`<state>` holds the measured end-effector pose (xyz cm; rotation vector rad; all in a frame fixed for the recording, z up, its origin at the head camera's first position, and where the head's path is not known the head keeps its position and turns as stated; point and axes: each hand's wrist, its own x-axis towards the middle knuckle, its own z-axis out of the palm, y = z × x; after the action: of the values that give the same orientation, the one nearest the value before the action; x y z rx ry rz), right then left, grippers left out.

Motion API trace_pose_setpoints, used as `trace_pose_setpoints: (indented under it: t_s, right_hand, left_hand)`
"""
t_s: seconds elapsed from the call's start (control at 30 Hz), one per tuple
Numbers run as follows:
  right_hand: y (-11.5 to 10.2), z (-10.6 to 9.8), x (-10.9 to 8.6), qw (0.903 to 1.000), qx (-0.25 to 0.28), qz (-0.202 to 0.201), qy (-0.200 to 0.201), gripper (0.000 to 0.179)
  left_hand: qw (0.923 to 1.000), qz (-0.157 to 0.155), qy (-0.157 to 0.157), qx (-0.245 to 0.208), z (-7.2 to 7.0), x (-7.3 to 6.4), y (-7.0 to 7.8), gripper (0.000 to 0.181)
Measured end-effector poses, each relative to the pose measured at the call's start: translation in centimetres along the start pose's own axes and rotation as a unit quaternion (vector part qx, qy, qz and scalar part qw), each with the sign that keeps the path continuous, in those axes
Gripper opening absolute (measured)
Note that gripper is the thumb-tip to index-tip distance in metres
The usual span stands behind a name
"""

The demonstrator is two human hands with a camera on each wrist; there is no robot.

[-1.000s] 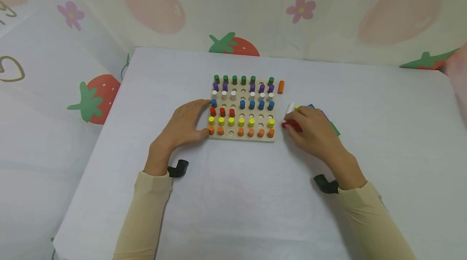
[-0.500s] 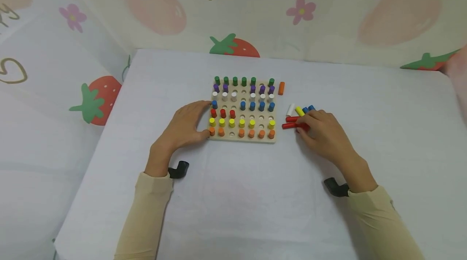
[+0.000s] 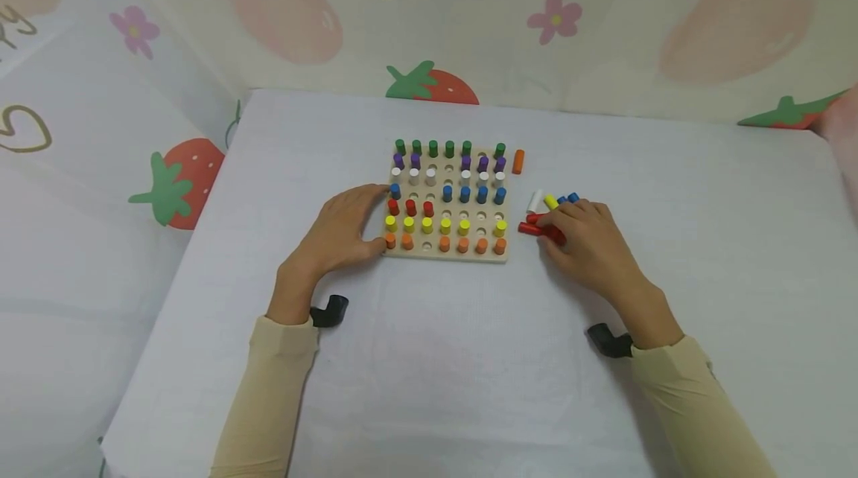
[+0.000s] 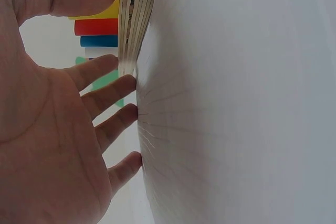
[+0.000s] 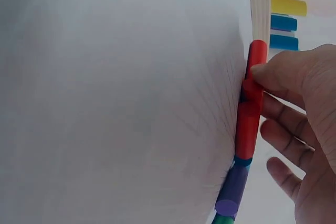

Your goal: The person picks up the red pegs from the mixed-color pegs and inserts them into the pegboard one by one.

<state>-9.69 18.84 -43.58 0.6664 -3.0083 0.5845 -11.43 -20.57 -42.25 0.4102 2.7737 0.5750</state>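
A wooden pegboard (image 3: 462,257) stands mid-table with rows of green, purple, white, blue, red, yellow and orange pegs upright in it; some holes are bare. My left hand (image 3: 338,228) rests at its left side, thumb and fingertips touching the edge. In the left wrist view those fingers are spread and nearly straight beside the board (image 4: 128,30). Right of the board, my right hand (image 3: 590,243) pinches at a red peg (image 3: 528,228) among other red ones. The right wrist view has the thumb on a red peg (image 5: 257,53), with the index finger partly hidden behind.
Beside the right hand lie a white peg (image 3: 535,201), a yellow peg (image 3: 551,202) and blue pegs (image 3: 573,197). A purple peg (image 5: 233,190) and a green peg (image 5: 224,219) lie farther along. One orange peg (image 3: 518,161) lies off the board's back right corner.
My right hand first shifts right over the loose pegs, spreading the red ones into view, then comes slightly back left onto them. The left hand keeps its place at the board.
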Motion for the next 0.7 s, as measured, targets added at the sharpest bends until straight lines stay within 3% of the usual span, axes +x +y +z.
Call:
trace_pose_setpoints:
  t_s: [0.47,0.7]
  right_hand:
    - [0.18,-0.08,-0.22,0.9998,-0.013,0.0,0.013,0.018]
    - [0.23,-0.04,-0.21,0.9998,-0.018,0.007,0.005,0.022]
  left_hand:
    - [1.0,-0.005,-0.003,-0.004,0.02,0.07,0.02,0.089]
    - [0.9999,-0.007,-0.005,-0.005,-0.05,0.01,0.01,0.089]
